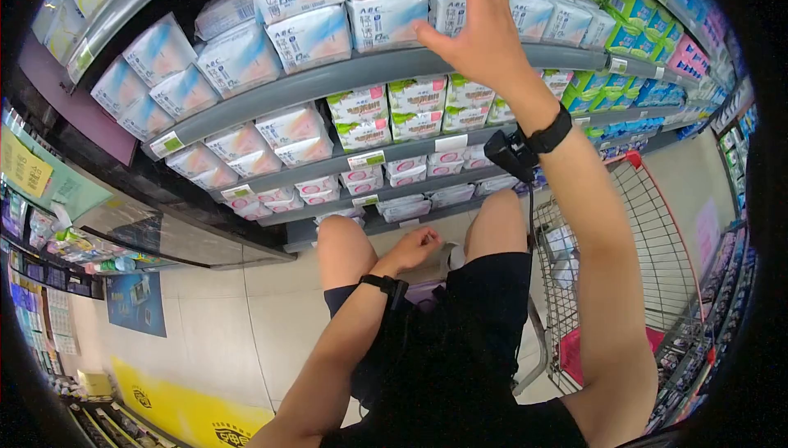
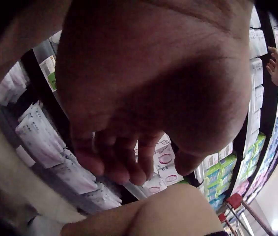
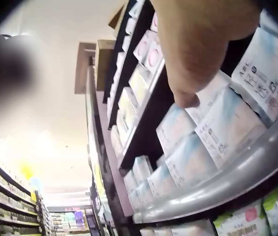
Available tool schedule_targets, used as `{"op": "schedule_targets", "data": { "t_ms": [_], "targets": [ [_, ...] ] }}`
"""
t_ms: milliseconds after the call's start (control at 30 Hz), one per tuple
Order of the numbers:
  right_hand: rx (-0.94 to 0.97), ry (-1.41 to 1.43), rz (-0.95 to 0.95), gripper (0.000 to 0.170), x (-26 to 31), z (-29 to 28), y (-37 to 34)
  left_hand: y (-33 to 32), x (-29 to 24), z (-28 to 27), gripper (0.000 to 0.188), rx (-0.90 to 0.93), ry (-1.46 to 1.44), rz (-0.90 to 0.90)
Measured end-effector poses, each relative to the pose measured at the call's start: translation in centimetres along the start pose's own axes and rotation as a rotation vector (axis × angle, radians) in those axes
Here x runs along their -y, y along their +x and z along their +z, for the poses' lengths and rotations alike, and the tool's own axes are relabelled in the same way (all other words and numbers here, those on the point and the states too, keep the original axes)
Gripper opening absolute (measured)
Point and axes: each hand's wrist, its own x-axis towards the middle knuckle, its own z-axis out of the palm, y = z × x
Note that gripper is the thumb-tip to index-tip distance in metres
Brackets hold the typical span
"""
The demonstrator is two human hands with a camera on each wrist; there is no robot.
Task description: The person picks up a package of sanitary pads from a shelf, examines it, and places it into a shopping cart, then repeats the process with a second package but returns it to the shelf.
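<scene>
Right hand (image 1: 480,21) reaches up to one o'clock in the head view, thumb and fingers spread and grasping nothing; whether its thumb tip touches a pack cannot be told. Just beside it, at twelve o'clock, white ABC packs (image 1: 387,22) with blue and pink shading stand stacked on the upper shelf (image 1: 304,85), a grey ledge with a rounded lip and price labels. More of the same packs run along that ledge toward ten o'clock. One level below sit green-and-white packs (image 1: 417,96), and lower tiers carry further white packs. Green packs (image 1: 644,17) fill the ledge at two o'clock.

Near the centre, toward six o'clock, the left hand (image 1: 414,249) hangs between the person's knees, fingers loosely bent, holding nothing. Beneath spreads a pale tiled floor (image 1: 213,317), bearing a blue poster (image 1: 135,304) at eight o'clock and a yellow printed strip (image 1: 176,403) between seven and eight. At three o'clock stands a wire shopping trolley (image 1: 681,241).

Seen from the right wrist, a white ceiling (image 3: 55,64) lies at ten o'clock, cardboard boxes (image 3: 104,54) at eleven, and stocked racks (image 3: 11,206) at eight.
</scene>
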Motion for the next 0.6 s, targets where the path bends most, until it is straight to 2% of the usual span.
{"op": "schedule_targets", "data": {
  "t_ms": [33, 100, 200, 267, 400, 533, 600],
  "targets": [
    [0.023, -0.017, 0.028, 0.073, -0.1, -0.4, 0.8, -0.2, -0.6, 0.0, 0.024, -0.009, 0.029, 0.004],
    [-0.004, 0.001, 0.033, 0.058, -0.2, -0.4, 1.7, -0.3, -1.3, -0.1, 0.023, -0.01, 0.056, -0.002],
    [0.025, 0.079, -0.039, 0.089, -1.6, 0.6, 1.7, -0.1, -0.9, 0.0, 0.022, 0.005, 0.047, 0.002],
    [0.027, 0.049, -0.023, 0.088, -1.7, 0.7, 1.8, 0.2, -0.1, 0.0, 0.021, 0.002, 0.037, 0.056],
    [0.015, 0.073, 0.086, 0.083, -2.0, 0.4, 1.0, -1.7, -2.3, -0.6, 0.018, -0.113, -0.073, 0.069],
    [0.047, 0.117, 0.133, 0.074, -3.3, -0.5, 0.7, -6.7, -4.3, -3.0, 0.012, -0.293, -0.333, 0.179],
    [0.079, 0.096, 0.155, 0.072, -4.2, -1.2, 0.6, -11.0, -5.5, -4.9, 0.009, -0.363, -0.359, 0.12]
  ]
}}
